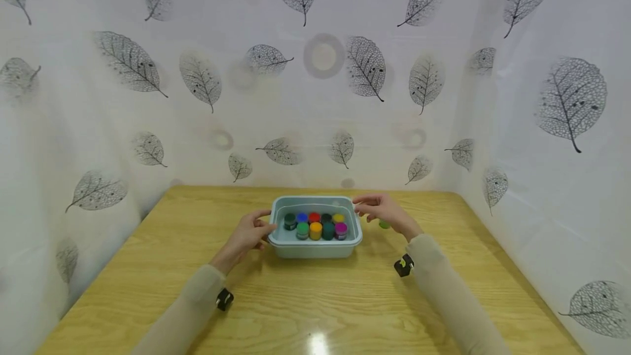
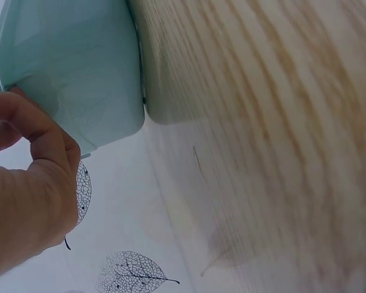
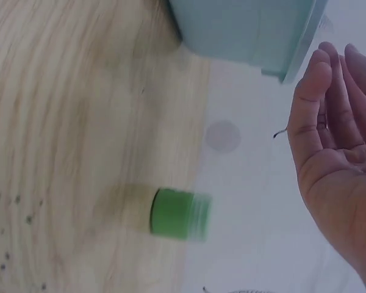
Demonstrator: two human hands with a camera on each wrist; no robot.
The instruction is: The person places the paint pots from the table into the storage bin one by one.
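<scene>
A pale blue plastic tub (image 1: 315,251) stands on the wooden table. Inside it are several small paint jars with coloured lids, among them an orange jar (image 1: 315,230) and a purple jar (image 1: 340,230). My left hand (image 1: 248,233) grips the tub's left rim; in the left wrist view the fingers (image 2: 33,125) bend over its edge. By the right rim hovers my right hand (image 1: 386,213), fingers loosely bent and holding nothing. The right wrist view shows a small gap between those fingertips and the tub. A green jar (image 3: 174,213) stands on the table below the right hand.
The light wooden table (image 1: 315,300) reaches back to a white curtain (image 1: 315,103) printed with dark leaves, which also hangs along both sides. A small black device (image 1: 404,265) is strapped at the right wrist, another black device (image 1: 224,299) at the left.
</scene>
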